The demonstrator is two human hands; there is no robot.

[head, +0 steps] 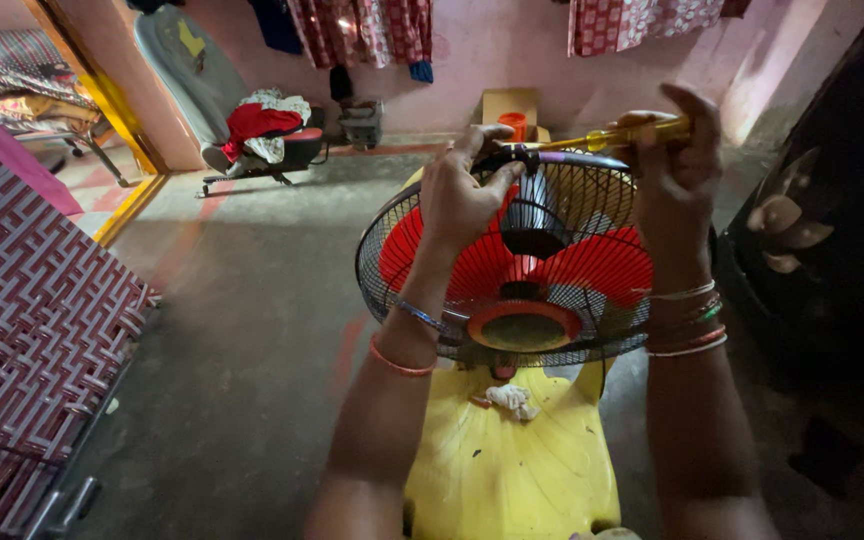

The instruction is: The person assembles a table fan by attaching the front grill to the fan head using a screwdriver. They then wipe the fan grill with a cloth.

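A small fan (512, 270) with red blades and a black wire guard stands on a yellow plastic stool (512, 470). My left hand (464, 195) grips the top rim of the guard, thumb and fingers pinched near a black clip at its top. My right hand (677, 170) holds a screwdriver (612, 135) with a clear yellow handle, its tip pointing left at that clip. A white scrap of cloth (512, 400) lies on the stool under the fan.
A woven maroon and white cot (22, 300) fills the left side. A chair (262, 135) piled with red and white clothes stands at the back wall, near a cardboard box (509, 103) and an orange cup (514, 124). Dark fabric (832, 250) hangs at the right.
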